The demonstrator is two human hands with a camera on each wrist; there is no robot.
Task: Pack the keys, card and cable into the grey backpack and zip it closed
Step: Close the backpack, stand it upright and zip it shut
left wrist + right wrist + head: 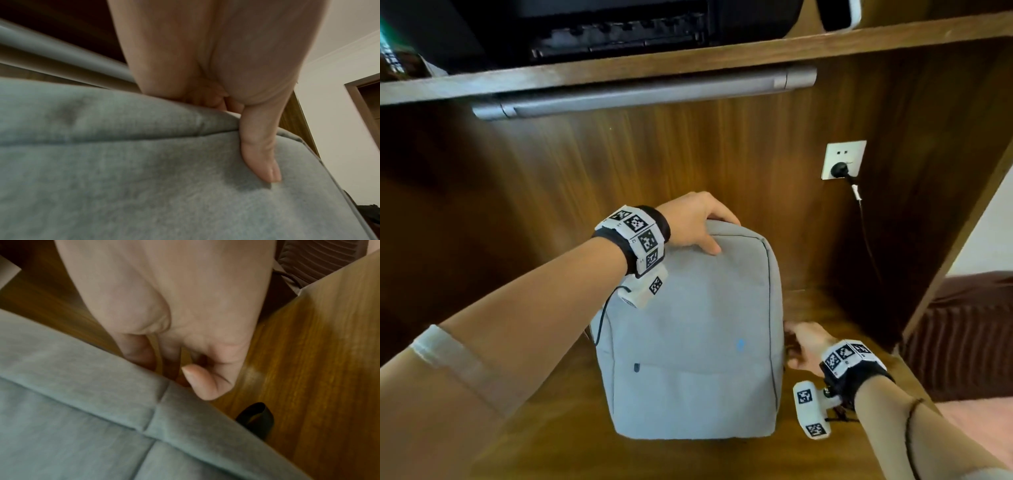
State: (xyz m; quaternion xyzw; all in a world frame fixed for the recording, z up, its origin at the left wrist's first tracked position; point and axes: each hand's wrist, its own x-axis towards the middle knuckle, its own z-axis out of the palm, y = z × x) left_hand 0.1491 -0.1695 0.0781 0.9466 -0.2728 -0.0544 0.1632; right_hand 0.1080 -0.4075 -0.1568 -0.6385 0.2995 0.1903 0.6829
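One grey backpack stands upright in the lower middle of the head view, on the wooden desk inside a wood-panelled alcove; its front faces the camera and the seam round the front panel looks closed from here, though the zip pull itself is not visible. The left hand sits on the top edge of the pack, fingers curled over the back of it and the thumb pressed flat against the front fabric, so it is clamped on the top rim; the right hand is low at the right side of the pack, fingers bent and drawn close together against the side wall, thumb tucked in, and I cannot tell whether they pinch a zip pull or only touch cloth. The pack looks soft and fairly light, a felted fabric that dents under the thumb and would sag if let go; the firmest holds seem to be the top edge, already taken, and the stitched side seams, while the flat front offers little to grab. One dark strap loop shows beside the pack in the lower right of the right wrist view. Counting the rest: no keys, no card and no loose cable in sight, so they are probably inside already; one wall socket at upper right with one plug and its lead, one grey bar under the shelf.
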